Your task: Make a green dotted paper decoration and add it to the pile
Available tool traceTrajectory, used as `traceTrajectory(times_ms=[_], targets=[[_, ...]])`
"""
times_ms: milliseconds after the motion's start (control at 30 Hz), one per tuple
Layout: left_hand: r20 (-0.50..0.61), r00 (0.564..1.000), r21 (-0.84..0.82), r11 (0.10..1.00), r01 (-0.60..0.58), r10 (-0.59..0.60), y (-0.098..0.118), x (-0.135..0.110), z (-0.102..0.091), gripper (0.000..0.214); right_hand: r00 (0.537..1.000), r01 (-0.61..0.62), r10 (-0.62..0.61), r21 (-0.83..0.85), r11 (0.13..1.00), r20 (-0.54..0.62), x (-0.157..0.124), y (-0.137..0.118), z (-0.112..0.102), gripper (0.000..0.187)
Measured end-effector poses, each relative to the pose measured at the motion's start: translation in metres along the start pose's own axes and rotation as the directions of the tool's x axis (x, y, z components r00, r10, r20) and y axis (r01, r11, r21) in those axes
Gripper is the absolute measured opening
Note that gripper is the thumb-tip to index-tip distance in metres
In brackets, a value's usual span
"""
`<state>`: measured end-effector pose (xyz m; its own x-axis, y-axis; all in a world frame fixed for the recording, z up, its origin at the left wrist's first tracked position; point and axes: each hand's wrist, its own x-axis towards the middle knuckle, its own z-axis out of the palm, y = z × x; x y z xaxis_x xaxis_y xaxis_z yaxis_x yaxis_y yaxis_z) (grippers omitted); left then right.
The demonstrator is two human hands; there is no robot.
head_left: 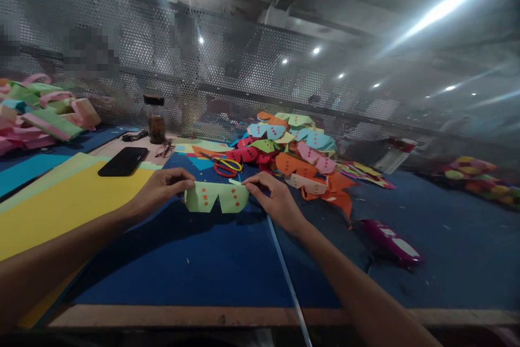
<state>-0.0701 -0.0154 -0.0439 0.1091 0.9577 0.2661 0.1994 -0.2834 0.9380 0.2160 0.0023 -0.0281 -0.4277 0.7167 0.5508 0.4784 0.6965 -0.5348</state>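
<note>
I hold a light green folded paper cut-out (216, 197) with small orange squares on it, just above the blue table (195, 266). My left hand (160, 190) pinches its left end with the fingers closed. My right hand (273, 198) pinches its right top edge, fingers closed too. Red and yellow scissors (226, 167) lie just behind the cut-out.
A heap of coloured paper cut-outs (298, 155) lies behind my right hand. Yellow paper sheets (60, 201) and a black phone (123, 161) are at the left, a dark jar (156, 119) behind them. A purple tool (392, 241) lies at the right. A perforated metal wall (227, 82) closes the back.
</note>
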Motion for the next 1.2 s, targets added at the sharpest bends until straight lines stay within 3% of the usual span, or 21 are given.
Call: traceTrajectory(times_ms=[167, 433, 867, 1200], targets=[[-0.022, 1.000, 0.022, 1.000, -0.011, 0.011, -0.0002, -0.0005, 0.0000, 0.021, 0.999, 0.028, -0.028, 0.004, 1.000, -0.017, -0.0006, 0.0014, 0.0009, 0.019], [-0.003, 0.999, 0.003, 0.999, -0.041, 0.041, -0.0007, -0.0031, -0.0017, 0.021, 0.998, -0.062, 0.063, 0.089, 0.994, -0.009, 0.0002, 0.0045, -0.0005, 0.025], [0.008, 0.999, -0.029, 0.999, -0.033, 0.033, -0.0024, -0.0029, -0.0024, 0.018, 1.000, 0.031, -0.031, 0.111, 0.993, -0.001, -0.0010, 0.0098, 0.0037, 0.038], [0.014, 1.000, -0.036, 0.999, -0.021, 0.022, 0.0024, -0.0049, -0.0009, 0.017, 0.999, 0.035, -0.035, 0.104, 0.994, -0.010, -0.0020, 0.0073, 0.0056, 0.037]])
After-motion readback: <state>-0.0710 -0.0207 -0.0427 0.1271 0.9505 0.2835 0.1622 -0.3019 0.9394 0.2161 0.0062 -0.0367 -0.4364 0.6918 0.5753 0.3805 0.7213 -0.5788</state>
